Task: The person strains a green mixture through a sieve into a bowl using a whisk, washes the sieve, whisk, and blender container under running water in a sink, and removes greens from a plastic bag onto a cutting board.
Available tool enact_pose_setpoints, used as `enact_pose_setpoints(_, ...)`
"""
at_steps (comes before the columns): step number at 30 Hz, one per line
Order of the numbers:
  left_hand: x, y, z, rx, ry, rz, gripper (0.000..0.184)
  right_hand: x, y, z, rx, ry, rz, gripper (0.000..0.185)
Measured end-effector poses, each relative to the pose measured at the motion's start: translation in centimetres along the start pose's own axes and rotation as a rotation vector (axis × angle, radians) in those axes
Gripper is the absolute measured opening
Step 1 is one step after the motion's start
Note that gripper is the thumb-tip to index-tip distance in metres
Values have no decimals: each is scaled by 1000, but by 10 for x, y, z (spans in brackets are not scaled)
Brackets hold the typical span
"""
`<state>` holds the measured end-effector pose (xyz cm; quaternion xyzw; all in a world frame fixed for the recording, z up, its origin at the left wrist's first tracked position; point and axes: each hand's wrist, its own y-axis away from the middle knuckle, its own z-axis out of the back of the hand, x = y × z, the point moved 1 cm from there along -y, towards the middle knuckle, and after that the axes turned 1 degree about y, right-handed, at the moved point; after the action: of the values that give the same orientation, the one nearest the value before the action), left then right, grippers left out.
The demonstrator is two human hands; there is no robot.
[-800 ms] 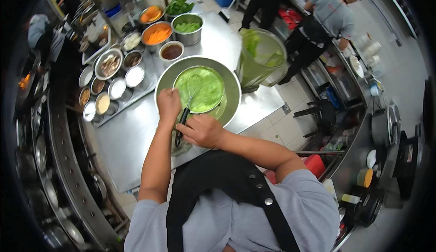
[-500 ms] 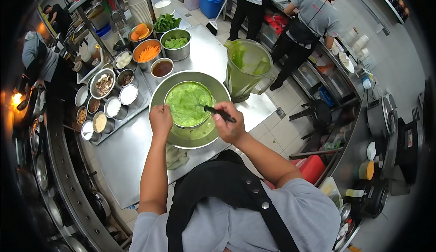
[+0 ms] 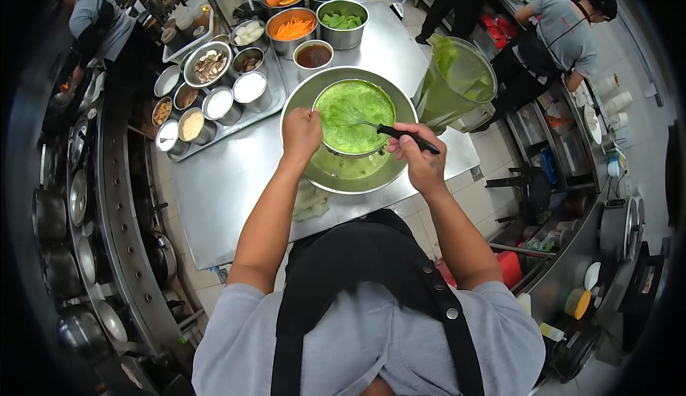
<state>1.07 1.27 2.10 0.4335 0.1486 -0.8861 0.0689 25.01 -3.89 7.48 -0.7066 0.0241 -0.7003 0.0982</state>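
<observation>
A round metal-rimmed strainer [image 3: 355,154] full of frothy green puree [image 3: 350,103] sits inside a wide steel bowl [image 3: 400,174]. Thin green liquid with small bubbles lies in the bowl below it. My left hand [image 3: 303,136] is closed at the strainer's left edge; the handle it seems to grip is hidden in the fist. In my right hand [image 3: 423,154] is a whisk [image 3: 386,130], held by its black handle with the wires dipped in the puree. Beyond the bowl, to the right, stands a green-smeared blender jug [image 3: 457,85].
A tray [image 3: 236,126] with several small metal pots of ingredients stands on the left of the steel table [image 3: 221,196]. Shredded carrot [image 3: 294,29], cut greens [image 3: 341,21] and brown sauce [image 3: 313,56] are behind the bowl. A cloth [image 3: 311,202] lies at the near edge. Co-workers [image 3: 550,39] stand around.
My view has shifted, so the table sits higher and further right in it. The whisk has moved within the puree and its wires now show. Both hands keep their grip.
</observation>
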Motion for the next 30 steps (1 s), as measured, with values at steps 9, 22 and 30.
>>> enact_pose_setpoints(9, -5, 2, 7, -29, -38, -17, 35, 7, -13, 12, -34, 58, 14, 17)
enact_pose_setpoints(22, -5, 7, 19, -10, 6, 97, 34, 18, -13, 21, 17, 103, -61, 16)
enact_pose_setpoints(30, 3, 9, 16, -29, 33, 80, 36, 23, -15, 14, 34, 93, -43, 15)
